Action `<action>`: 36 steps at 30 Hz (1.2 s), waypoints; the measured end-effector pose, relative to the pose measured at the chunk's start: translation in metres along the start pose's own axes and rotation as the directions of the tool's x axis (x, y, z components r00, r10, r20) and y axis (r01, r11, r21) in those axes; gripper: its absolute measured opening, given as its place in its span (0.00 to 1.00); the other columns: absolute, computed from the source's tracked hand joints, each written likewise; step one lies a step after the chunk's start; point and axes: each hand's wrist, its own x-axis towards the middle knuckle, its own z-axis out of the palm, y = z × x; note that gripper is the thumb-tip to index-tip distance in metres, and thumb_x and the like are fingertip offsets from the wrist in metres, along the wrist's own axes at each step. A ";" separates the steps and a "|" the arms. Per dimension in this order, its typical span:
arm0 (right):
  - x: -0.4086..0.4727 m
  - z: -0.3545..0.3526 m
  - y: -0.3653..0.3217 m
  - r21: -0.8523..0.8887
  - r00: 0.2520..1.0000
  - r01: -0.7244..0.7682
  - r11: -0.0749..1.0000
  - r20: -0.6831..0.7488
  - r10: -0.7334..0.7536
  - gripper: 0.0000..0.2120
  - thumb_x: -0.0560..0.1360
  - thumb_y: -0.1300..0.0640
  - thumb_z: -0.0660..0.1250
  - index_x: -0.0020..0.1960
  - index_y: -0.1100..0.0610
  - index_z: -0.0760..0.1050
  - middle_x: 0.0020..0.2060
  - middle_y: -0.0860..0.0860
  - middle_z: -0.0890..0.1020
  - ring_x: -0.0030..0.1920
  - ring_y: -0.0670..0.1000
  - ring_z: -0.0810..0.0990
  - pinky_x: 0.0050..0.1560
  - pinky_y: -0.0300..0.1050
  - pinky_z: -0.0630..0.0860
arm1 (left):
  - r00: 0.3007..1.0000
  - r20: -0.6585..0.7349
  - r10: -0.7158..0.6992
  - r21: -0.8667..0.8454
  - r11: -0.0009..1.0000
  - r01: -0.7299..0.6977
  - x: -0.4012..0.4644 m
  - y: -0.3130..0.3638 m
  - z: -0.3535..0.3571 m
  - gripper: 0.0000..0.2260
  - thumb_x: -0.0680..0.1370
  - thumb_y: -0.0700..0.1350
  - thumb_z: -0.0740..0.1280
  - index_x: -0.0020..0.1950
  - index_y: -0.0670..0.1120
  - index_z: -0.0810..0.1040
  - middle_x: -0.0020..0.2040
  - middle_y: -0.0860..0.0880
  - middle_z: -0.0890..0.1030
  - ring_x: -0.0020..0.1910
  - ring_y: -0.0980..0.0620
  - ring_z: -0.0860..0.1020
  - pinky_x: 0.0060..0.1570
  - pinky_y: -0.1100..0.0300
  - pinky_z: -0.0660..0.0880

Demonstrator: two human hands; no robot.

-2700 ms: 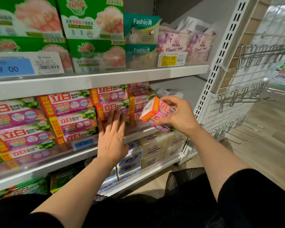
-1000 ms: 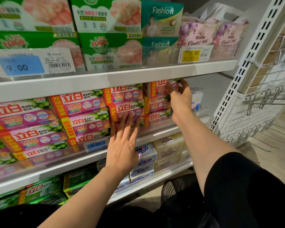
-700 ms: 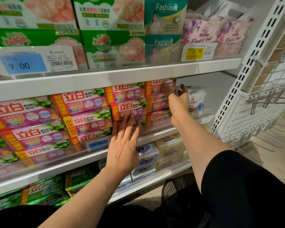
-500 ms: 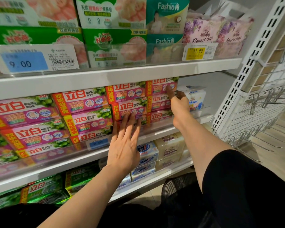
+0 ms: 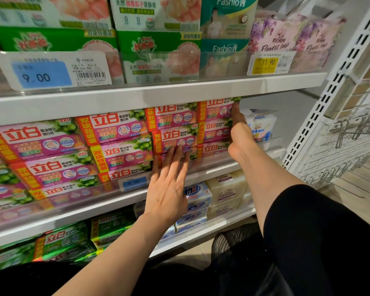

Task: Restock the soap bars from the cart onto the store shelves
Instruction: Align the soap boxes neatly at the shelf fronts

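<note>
Shelving: white store shelves [image 5: 158, 92] in three visible tiers, each with a clear plastic front lip; a perforated white upright [image 5: 329, 82] closes the right end.
Top tier: green soap boxes [image 5: 158, 43], teal Fashio boxes [image 5: 224, 24] and purple flower-soap packs [image 5: 286, 37], with a blue 9.00 price tag [image 5: 41, 73] and a yellow 11.90 tag [image 5: 265, 64] on the lip.
Middle tier: pink and red soap bars [image 5: 120, 142] stacked about three high in side-by-side columns, labels facing out; the rightmost column [image 5: 216, 127] ends just beside a white and blue pack [image 5: 261, 127].
Bottom tier: green packs [image 5: 109, 227] at left, blue and white bars [image 5: 197, 201] and cream bars [image 5: 226, 186] at right.
Right arm: bare forearm out of a black sleeve [image 5: 318, 231], reaching up and left into the middle tier.
Right hand [image 5: 239, 137]: seen edge-on, fingers straight and together, pointing up along the right side of the rightmost column, holding nothing; touching or just beside it, which cannot be told.
Left arm: bare, stretched forward from the lower left.
Left hand [image 5: 169, 184]: palm forward, fingers straight and slightly spread, fingertips [image 5: 179, 149] at the fronts of the lower bars in the next column, holding nothing.
Wire rack: metal hooks [image 5: 350, 133] at far right.
</note>
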 end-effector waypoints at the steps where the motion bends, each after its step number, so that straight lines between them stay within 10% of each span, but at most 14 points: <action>1: 0.000 0.001 -0.001 0.008 1.000 -0.001 1.000 -0.012 0.001 0.25 0.76 0.34 0.57 0.64 0.48 0.71 0.53 0.49 0.81 0.51 0.52 0.80 0.46 0.51 0.79 | 1.000 -0.006 0.005 0.002 1.000 -0.005 0.000 0.000 0.002 0.48 0.66 0.54 0.73 0.79 0.44 0.52 0.79 0.43 0.51 0.78 0.43 0.46 0.74 0.42 0.42; 11: 0.002 0.005 0.008 0.039 0.999 -0.045 0.998 -0.028 0.046 0.27 0.76 0.33 0.57 0.65 0.49 0.72 0.54 0.52 0.82 0.49 0.54 0.81 0.45 0.50 0.79 | 0.999 -0.036 0.007 0.016 1.000 -0.006 0.000 0.002 0.007 0.50 0.63 0.54 0.75 0.78 0.44 0.53 0.79 0.42 0.52 0.78 0.42 0.46 0.72 0.39 0.47; 18: -0.012 0.004 0.010 -0.008 0.998 0.007 1.000 -0.056 -0.008 0.28 0.66 0.41 0.75 0.61 0.50 0.72 0.49 0.49 0.82 0.50 0.51 0.81 0.51 0.51 0.79 | 0.999 -0.036 -0.002 -0.002 1.000 0.002 -0.001 0.003 0.007 0.51 0.63 0.53 0.76 0.78 0.44 0.52 0.79 0.41 0.53 0.78 0.41 0.46 0.71 0.37 0.51; 30: -0.013 0.012 0.022 -0.316 0.961 0.164 0.934 -0.160 -0.223 0.36 0.62 0.38 0.77 0.62 0.53 0.69 0.56 0.50 0.80 0.56 0.53 0.78 0.60 0.53 0.74 | 0.999 -0.006 -0.036 -0.031 0.999 0.035 -0.001 0.008 0.004 0.51 0.62 0.54 0.76 0.77 0.44 0.52 0.78 0.42 0.53 0.78 0.42 0.46 0.71 0.36 0.59; 36: -0.016 0.008 0.036 -0.556 0.930 0.259 0.790 -0.077 -0.359 0.46 0.63 0.48 0.78 0.73 0.53 0.58 0.68 0.53 0.70 0.68 0.56 0.69 0.68 0.58 0.69 | 0.997 0.067 -0.024 0.059 0.998 0.020 -0.007 0.004 0.002 0.48 0.70 0.56 0.69 0.79 0.43 0.43 0.78 0.43 0.38 0.77 0.45 0.36 0.74 0.39 0.39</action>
